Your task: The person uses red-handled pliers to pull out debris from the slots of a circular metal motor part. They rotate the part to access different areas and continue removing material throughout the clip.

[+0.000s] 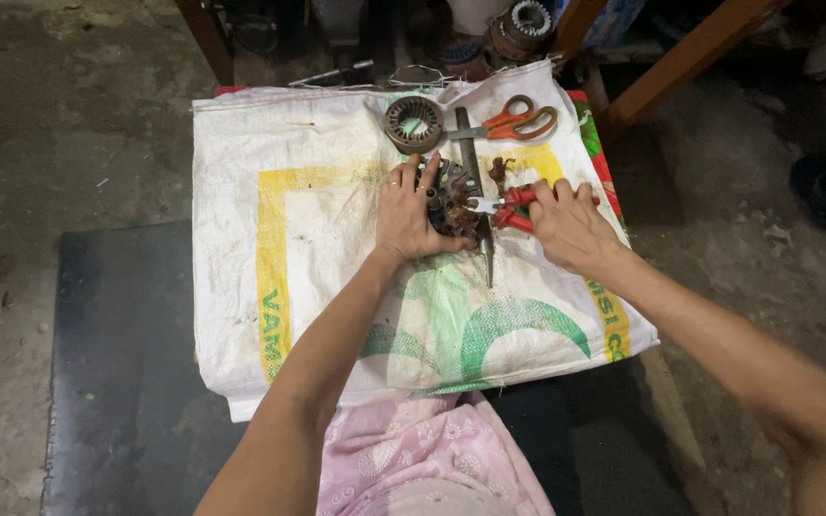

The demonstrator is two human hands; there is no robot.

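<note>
Head view: left hand [411, 218] pressed flat on rusty motor core [447, 201], fingers spread, w/ core at middle of white sack [317, 277] on table. Right hand [566, 225] closed round red-handled pliers [504, 205], tips at core. Metal file [475, 182], orange scissors [518, 121], 2nd round core [414, 123] lie nearby.

A single head-worn camera looks steeply down from close above at the woven sack [336, 287], taking in both forearms reaching forward, the left hand [408, 215] and right hand [566, 225] mid-frame, and concrete floor [69, 115] beyond them.
</note>
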